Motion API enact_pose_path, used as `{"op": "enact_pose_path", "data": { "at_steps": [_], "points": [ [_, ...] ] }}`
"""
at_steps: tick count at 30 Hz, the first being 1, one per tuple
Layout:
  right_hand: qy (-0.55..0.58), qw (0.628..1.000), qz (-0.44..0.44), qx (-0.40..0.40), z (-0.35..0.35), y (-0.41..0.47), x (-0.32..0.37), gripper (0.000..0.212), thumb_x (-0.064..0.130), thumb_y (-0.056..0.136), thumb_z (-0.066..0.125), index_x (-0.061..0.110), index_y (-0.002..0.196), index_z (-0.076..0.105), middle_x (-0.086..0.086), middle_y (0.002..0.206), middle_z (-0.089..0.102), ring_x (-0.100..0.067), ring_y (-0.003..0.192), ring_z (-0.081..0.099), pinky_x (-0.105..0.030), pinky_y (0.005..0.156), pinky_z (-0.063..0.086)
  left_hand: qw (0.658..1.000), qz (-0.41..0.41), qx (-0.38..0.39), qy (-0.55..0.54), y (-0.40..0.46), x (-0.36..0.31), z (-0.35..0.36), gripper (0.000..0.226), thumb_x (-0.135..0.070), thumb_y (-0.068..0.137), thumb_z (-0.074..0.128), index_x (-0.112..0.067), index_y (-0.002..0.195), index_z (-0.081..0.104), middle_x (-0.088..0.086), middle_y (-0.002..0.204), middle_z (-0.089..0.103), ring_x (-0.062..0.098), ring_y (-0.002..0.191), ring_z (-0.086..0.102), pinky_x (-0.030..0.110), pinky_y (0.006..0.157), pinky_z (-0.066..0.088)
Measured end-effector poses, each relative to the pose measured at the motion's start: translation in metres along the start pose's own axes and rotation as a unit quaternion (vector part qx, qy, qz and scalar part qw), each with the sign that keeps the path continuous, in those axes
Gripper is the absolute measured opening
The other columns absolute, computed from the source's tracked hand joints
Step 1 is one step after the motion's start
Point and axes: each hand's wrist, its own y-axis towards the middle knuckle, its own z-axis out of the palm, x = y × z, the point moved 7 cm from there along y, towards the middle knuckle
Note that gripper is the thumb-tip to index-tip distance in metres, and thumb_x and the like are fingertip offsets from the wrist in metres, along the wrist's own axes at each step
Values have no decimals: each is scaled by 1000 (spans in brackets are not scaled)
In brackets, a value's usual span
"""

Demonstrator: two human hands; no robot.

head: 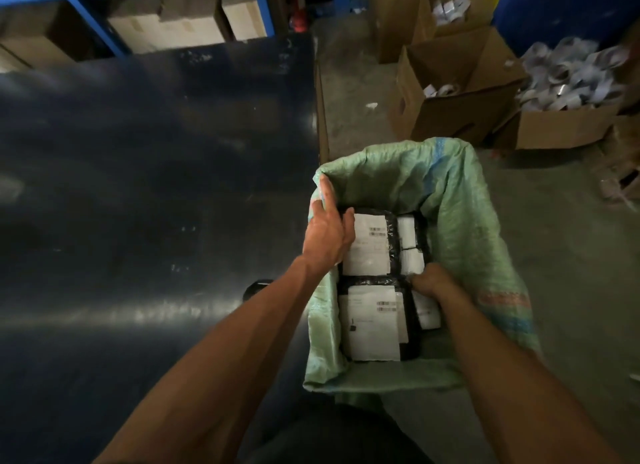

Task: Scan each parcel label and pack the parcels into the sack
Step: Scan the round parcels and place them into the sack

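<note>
Hands in sack — pressing parcels down.

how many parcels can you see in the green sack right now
4: far-left parcel under the left hand, near-left parcel, and two narrower ones at right by the right hand. More may lie underneath.
</note>
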Motion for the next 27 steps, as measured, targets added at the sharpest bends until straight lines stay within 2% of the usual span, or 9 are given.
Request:
{"op": "enact_pose_path", "data": {
  "at_steps": [5, 7, 9, 12, 14, 16, 19, 23, 27],
  "points": [
    [62, 987, -107, -106, -46, -65, 71, 50, 34, 96, 63, 7, 138, 57, -18, 135, 63, -34, 122, 60, -37, 100, 48, 994, 4, 83, -78, -18, 20, -13, 72, -52, 106, 33, -32, 161, -8, 14, 162, 26, 40, 137, 43, 46, 106, 40],
    [97, 969, -176, -144, -54, -103, 103, 47, 37, 97, 62, 14, 138, 57, -8, 131, 66, -26, 118, 63, -36, 100, 49, 993, 38, 84, -67, -26, 47, -29, 66, -53, 106, 28, -32, 162, 0, 7, 161, 31, 34, 136, 46, 44, 104, 41],
    [142, 948, -241, -153, -50, -141, 134, 41, 39, 97, 62, 22, 135, 59, 0, 126, 68, -16, 110, 65, -36, 99, 52, 998, 29, 46, -44, -37, 93, -47, 63, -50, 107, 30, -26, 162, 12, 8, 154, 39, 32, 128, 53, 43, 99, 46],
    [156, 924, -323, -129, -20, -189, 181, 34, 38, 96, 64, 26, 128, 62, 3, 120, 69, -12, 100, 69, -40, 92, 60, 998, -30, -39, -25, -54, 172, -77, 55, -37, 107, 38, -13, 156, 33, 18, 147, 45, 39, 131, 50, 48, 104, 46],
    [116, 923, -350, -113, 11, -213, 206, 32, 36, 96, 65, 25, 125, 64, 5, 113, 69, -10, 93, 69, -31, 91, 58, 997, -22, -66, 25, -69, 213, -89, 48, -34, 109, 33, -7, 148, 41, 25, 144, 49, 45, 129, 50, 56, 104, 46],
    [61, 932, -345, -94, 49, -225, 223, 37, 40, 95, 64, 24, 128, 62, 2, 113, 70, -14, 95, 68, -29, 92, 55, 995, -37, -68, 56, -84, 251, -90, 48, -33, 109, 35, -4, 145, 45, 28, 145, 48, 49, 130, 48, 59, 107, 42],
    [-61, 958, -278, -41, 111, -227, 228, 54, 52, 94, 59, 26, 140, 50, -8, 129, 64, -25, 117, 63, -37, 102, 49, 993, -75, -2, 91, -108, 286, -72, 57, -37, 107, 39, -6, 154, 37, 26, 159, 30, 45, 145, 31, 52, 122, 23],
    [-138, 971, -191, -26, 170, -227, 216, 73, 58, 92, 57, 31, 153, 27, -15, 137, 51, -36, 126, 55, -45, 106, 46, 987, -50, 28, 150, -129, 305, -40, 72, -50, 103, 10, -7, 160, 16, 19, 167, 6, 35, 155, 5, 51, 126, 6],
    [-155, 976, -141, -57, 199, -228, 201, 79, 54, 93, 60, 33, 154, 15, -15, 135, 57, -37, 121, 60, -46, 103, 45, 980, -38, 15, 195, -132, 311, -27, 69, -50, 103, 3, -9, 159, -2, 18, 167, -9, 31, 155, -8, 50, 126, 1]
  ]
}}
